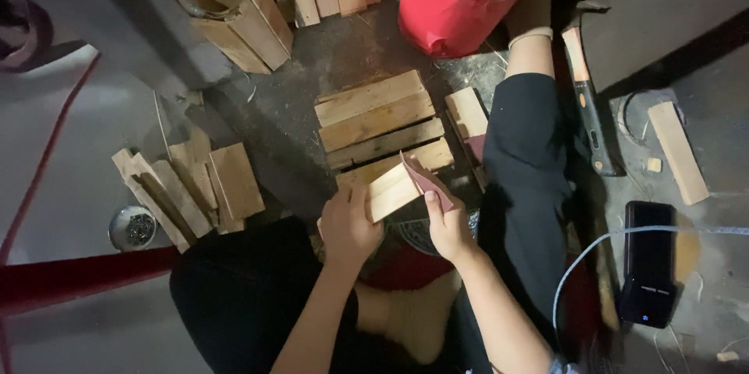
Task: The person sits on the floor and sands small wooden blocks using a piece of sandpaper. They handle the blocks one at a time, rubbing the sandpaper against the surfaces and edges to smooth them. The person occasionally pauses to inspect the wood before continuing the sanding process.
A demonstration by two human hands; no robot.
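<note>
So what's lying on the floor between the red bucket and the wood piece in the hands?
In the head view, a row of flat wooden planks lies between the red bucket and the held wood piece.

The small block point(392, 191) held in the left hand point(349, 227) is pale, bare wood with a matt, sawn face. Against its right end the right hand point(448, 227) presses a reddish-brown sheet of sandpaper point(427, 179), dull and grainy-looking. Just above the block lies a slatted panel point(381, 123) of the same unfinished wood, its grain showing. Left of the block, loose slats point(191, 187) look rougher and splintered. Further up from the block, a red bucket point(449, 11) has a smooth, slightly glossy plastic wall. Right of the block, a hammer point(587, 97) shows an orange and black rubbery-looking handle. The floor point(343, 50) is dark, rough and dusty.
</note>
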